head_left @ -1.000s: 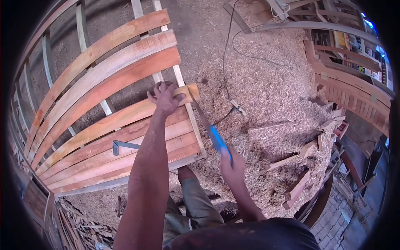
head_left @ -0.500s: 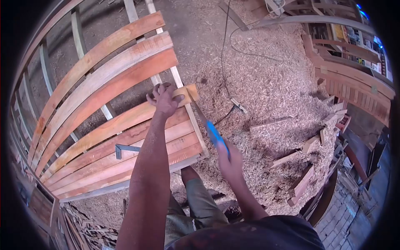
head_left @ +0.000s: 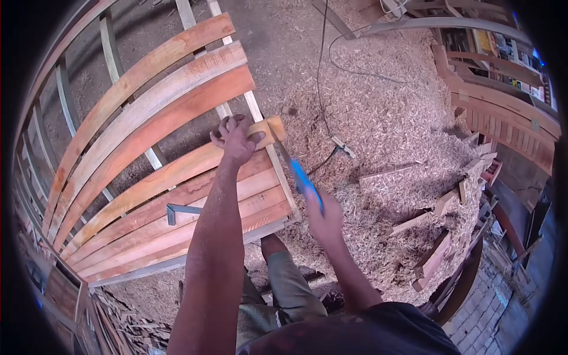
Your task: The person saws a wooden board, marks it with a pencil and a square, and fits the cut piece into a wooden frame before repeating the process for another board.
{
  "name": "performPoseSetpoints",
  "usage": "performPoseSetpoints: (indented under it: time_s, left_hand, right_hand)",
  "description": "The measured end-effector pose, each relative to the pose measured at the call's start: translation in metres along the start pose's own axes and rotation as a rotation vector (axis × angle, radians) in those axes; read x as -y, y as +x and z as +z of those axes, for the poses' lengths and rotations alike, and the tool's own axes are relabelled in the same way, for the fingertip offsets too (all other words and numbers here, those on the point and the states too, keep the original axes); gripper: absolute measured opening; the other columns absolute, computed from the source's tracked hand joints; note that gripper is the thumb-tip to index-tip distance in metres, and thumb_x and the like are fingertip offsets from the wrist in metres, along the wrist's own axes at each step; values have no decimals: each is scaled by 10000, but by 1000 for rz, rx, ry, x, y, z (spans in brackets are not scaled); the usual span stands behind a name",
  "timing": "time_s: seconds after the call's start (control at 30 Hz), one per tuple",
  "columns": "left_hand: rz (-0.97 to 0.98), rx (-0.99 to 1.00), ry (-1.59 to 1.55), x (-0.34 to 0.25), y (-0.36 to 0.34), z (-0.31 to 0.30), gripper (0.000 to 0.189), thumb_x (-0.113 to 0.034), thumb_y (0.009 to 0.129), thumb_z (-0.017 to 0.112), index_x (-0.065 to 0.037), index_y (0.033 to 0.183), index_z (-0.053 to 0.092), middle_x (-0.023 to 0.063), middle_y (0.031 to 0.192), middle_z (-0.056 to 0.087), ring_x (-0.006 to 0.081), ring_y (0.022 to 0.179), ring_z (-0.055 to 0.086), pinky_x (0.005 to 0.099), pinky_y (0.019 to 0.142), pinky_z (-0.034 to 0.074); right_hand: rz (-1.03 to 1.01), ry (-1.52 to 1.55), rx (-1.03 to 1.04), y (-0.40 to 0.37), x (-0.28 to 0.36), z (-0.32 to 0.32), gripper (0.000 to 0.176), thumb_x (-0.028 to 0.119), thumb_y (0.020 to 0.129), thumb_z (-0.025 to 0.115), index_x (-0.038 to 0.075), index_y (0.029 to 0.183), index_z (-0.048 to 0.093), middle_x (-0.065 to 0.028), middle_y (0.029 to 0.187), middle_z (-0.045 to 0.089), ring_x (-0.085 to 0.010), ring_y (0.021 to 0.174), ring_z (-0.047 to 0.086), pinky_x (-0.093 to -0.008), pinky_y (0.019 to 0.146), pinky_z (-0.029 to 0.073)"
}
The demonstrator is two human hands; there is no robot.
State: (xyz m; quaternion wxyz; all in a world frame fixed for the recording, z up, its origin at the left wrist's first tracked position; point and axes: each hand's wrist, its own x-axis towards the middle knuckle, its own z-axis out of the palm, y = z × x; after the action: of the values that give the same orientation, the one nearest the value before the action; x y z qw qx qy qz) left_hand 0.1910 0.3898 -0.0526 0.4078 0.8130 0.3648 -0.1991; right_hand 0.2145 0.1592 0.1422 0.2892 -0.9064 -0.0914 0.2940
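Note:
My right hand (head_left: 325,218) is wrapped round the blue handle of a handsaw (head_left: 303,177). Its blade crosses the right end of a yellowish wooden plank (head_left: 168,170), where a cut line shows. On that same plank, just left of the blade, my left hand (head_left: 238,141) grips the wood, thumb on the top face and fingers bent over the far edge. The plank lies across a slatted wooden frame (head_left: 283,188) beside other planks. A try square (head_left: 182,210) rests on the nearer boards, left of my forearm.
Wood shavings (head_left: 378,112) cover the floor. A cable connector (head_left: 341,147) lies at right on a dark cord (head_left: 319,89). Offcuts (head_left: 431,260) are heaped at the right. Near the far right stands a slatted wooden panel (head_left: 503,121). A small wood block (head_left: 289,110) sits past the plank's end.
My right hand and the saw have moved a little forward, away from my body, along the cut. My left hand stays on the plank. The whole view has shifted slightly.

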Motion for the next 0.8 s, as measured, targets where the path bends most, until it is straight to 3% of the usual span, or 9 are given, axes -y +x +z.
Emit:
performPoseSetpoints:
  time_s: [0.1,0.2,0.27,0.33,0.5,0.57,0.67,0.7,0.8]
  left_hand:
    - [-8,19,21,1,1,5,565,-485,913,787,-250,1402,632,58,1622,411,370,1586,181,780,1204,-8]
    - [-25,39,24,-2,-5,1,573,-448,914,797,-236,1417,623,66,1635,386,374,1590,174,785,1206,-5]
    - [-24,40,8,-5,-2,-4,575,-450,910,800,-236,1414,626,67,1634,387,375,1590,173,786,1206,-1]
    - [-15,16,18,-4,-3,-3,563,-446,911,800,-240,1407,633,69,1625,394,375,1589,175,784,1208,-1]
    - [-8,8,6,-2,0,0,549,-440,921,791,-239,1407,633,68,1626,393,373,1589,176,779,1212,-6]
    - [-15,27,15,-2,-2,1,571,-456,917,790,-239,1419,623,68,1630,388,374,1589,175,781,1210,-8]
    - [-19,7,11,-3,4,-1,584,-470,913,787,-233,1420,620,68,1631,385,376,1589,175,785,1206,-8]
    - [-12,16,16,-3,-1,0,585,-473,912,787,-230,1418,620,68,1631,385,377,1588,175,786,1205,-8]
    - [-11,1,8,-4,-2,-1,579,-468,910,785,-221,1407,621,69,1627,388,380,1587,177,789,1202,-9]
  right_hand:
    - [327,149,53,-96,18,-59,401,253,1075,592,-62,1304,688,-82,679,599,-116,609,573,-305,571,472]
    - [124,-10,-27,-43,-3,-20,369,248,1082,573,-55,1248,702,-80,663,589,-126,617,587,-330,570,464]
    - [25,65,-18,41,-1,34,361,304,1093,582,-34,1066,704,-116,665,600,-184,616,595,-406,585,454]
    - [-65,-32,49,118,10,70,379,328,1089,597,-36,1045,694,-140,670,601,-205,614,588,-414,590,456]
    - [-1,37,18,19,-1,13,357,292,1088,585,-44,1097,702,-125,669,586,-182,628,612,-392,589,463]
    - [142,74,-3,-65,11,-36,359,273,1080,577,-51,1160,710,-105,673,583,-155,613,605,-363,573,457]
    - [358,125,92,-86,13,-49,378,266,1073,573,-60,1205,709,-104,693,601,-141,594,595,-349,562,453]
    - [116,-33,13,-60,-6,-27,363,270,1074,589,-48,1193,716,-111,695,606,-149,594,584,-360,568,457]
    - [-43,107,-62,59,-17,59,406,346,1091,591,-42,1060,705,-132,692,593,-180,628,564,-382,585,450]
